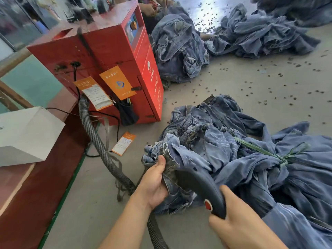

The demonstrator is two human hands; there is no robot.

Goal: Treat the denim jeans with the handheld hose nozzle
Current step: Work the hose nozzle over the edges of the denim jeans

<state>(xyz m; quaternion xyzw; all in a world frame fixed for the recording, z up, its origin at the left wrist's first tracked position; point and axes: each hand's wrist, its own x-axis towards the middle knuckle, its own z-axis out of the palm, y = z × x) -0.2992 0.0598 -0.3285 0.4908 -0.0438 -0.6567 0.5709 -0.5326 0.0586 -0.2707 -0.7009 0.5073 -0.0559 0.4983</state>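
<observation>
— Both hands are occupied? 
— Yes: frayed jeans (181, 155), near, are pinched by the left hand (154, 184); the nozzle (199, 187) is gripped by the right hand (239, 218). 
— Advice? 
— Fabric should be kept taut, the nozzle pressed flat, the hose (100, 141) left slack.

You've got one view only, a wide-angle camera on your head, looking forward and down at the floor (233, 83). It sits close above your forearms: left hand (154, 184) and right hand (239, 220) fill the lower centre. The red machine (107, 56) stands at upper left, the denim jeans (224, 141) pile at right (edges bend, typical wide-lens curve). Farther heaps lie along the top edge.
</observation>
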